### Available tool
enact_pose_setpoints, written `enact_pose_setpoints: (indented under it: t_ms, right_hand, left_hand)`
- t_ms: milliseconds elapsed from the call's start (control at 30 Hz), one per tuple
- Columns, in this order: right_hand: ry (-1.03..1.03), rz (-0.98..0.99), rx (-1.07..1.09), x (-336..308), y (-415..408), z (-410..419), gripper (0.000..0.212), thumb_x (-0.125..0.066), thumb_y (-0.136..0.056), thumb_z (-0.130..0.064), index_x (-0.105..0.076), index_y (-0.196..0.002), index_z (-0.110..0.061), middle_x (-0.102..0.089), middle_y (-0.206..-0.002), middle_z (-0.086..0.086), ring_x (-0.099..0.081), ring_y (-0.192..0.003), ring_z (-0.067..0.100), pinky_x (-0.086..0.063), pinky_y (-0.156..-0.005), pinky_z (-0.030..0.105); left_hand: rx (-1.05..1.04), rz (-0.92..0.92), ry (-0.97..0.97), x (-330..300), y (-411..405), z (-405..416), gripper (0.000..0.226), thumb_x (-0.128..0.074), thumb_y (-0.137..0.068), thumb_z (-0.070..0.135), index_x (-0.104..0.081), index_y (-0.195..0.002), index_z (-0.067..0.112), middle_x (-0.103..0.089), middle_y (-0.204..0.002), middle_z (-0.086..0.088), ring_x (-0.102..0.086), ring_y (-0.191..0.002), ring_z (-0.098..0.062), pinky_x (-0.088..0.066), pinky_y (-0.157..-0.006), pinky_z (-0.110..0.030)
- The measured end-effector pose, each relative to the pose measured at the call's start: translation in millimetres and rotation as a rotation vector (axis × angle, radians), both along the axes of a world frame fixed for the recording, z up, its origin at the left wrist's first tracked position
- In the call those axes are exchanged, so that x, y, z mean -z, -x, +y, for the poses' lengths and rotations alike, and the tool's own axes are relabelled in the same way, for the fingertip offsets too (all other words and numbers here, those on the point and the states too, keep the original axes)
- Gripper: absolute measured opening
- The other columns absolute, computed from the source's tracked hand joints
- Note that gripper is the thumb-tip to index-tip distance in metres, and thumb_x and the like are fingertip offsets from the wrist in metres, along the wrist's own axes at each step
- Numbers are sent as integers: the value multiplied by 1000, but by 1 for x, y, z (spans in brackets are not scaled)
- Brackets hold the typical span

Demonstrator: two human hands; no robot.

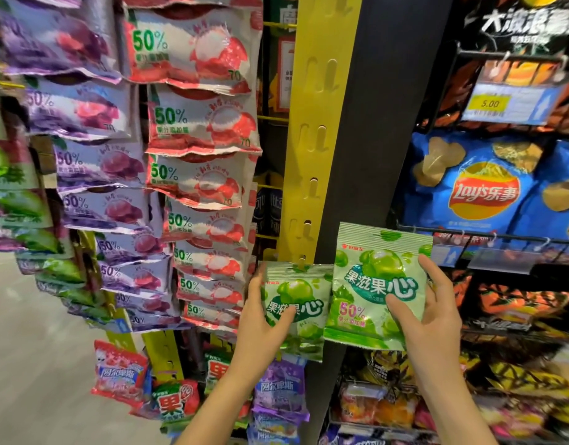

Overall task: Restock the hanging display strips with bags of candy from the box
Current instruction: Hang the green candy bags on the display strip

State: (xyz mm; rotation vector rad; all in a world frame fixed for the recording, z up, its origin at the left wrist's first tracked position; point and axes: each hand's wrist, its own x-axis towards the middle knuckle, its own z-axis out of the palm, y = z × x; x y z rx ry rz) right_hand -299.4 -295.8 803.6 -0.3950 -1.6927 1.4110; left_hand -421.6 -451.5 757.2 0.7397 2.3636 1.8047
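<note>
The right hand (434, 303) pinches a light, crinkly green candy bag (381, 284) by its edges while the left hand (263, 313) grips the bag hung on the yellow strip (312, 130), best held near its top hole.

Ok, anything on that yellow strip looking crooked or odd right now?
Nothing is damaged. The yellow plastic hanging strip is bare above its one green candy bag, steadied by the left hand. The right hand holds a second green bag, unhung.
</note>
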Motion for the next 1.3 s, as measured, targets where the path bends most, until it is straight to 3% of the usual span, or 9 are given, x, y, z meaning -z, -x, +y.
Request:
enact_pose_setpoints:
  t_ms: [100,200,333,400,533,700,1000,1167,1300]
  right_hand:
    - [26,9,5,1,-6,-3,63,-59,-84,6,-45,-117,-45,-56,-116,-22,-61,-96,-7,-53,-83,17]
    - [16,15,12,0,-13,-6,64,-59,-84,6,-45,-114,-49,-55,-119,-17,-61,-96,-7,-53,-82,18]
    - [7,33,17,-4,-21,-11,64,-59,-84,7,-45,-113,-49,-52,-118,-23,-59,-95,-13,-52,-80,13]
    - [7,36,10,-6,-26,-14,65,-58,-84,8,-44,-113,-48,-54,-114,-22,-60,-92,-12,-52,-75,10]
    - [-11,34,-4,-9,-34,-21,65,-58,-83,10,-45,-114,-46,-57,-114,-15,-62,-93,-7,-52,-73,10]
    - [-18,31,-58,-12,-38,-34,62,-59,-83,11,-45,-114,-41,-57,-111,-15,-61,-91,-10,-50,-66,8]
    - [-23,31,-178,-24,-10,-49,62,-60,-84,7,-45,-115,-44,-57,-118,-9,-62,-99,-1,-53,-75,17]
    - [-43,-4,-212,-30,9,-50,64,-59,-84,7,-44,-116,-46,-59,-118,-4,-63,-94,-1,-53,-72,17]
    - [-6,-25,-234,-30,17,-48,64,-58,-85,7,-43,-114,-48,-59,-120,-2,-63,-99,5,-54,-73,19]
  left_hand:
    - [-3,38,-13,-1,-1,-1,77,-62,-87,31,-14,-146,28,-36,-143,8,-35,-134,-14,-29,-110,-28]
    - [-34,180,39,-10,-5,-4,60,-60,-88,35,-28,-139,31,-53,-128,-5,-54,-112,-27,-43,-93,-38]
    - [-80,407,79,-26,-6,-5,34,-60,-89,29,-55,-120,15,-52,-107,-2,-52,-75,-11,-40,-65,-17]
    - [-94,460,59,-37,-4,-3,30,-63,-88,28,-60,-112,11,-49,-105,-2,-51,-78,-10,-40,-66,-15]
    - [-19,485,-47,-68,0,4,22,-58,-91,16,-58,-113,12,-59,-99,2,-57,-86,-11,-50,-79,-31]
    - [-28,598,-98,-111,9,10,16,-54,-92,12,-59,-107,10,-61,-81,5,-58,-73,-14,-51,-67,-35]
    - [-71,703,-87,-165,20,11,23,-51,-94,11,-54,-117,10,-51,-69,9,-51,-63,-13,-41,-62,-30]
    - [4,657,-64,-170,24,10,24,-49,-95,10,-50,-118,9,-63,-86,-14,-61,-77,-24,-47,-69,-36]
    - [45,621,-70,-172,26,9,24,-48,-95,9,-49,-119,10,-64,-90,-16,-62,-80,-24,-47,-71,-35]
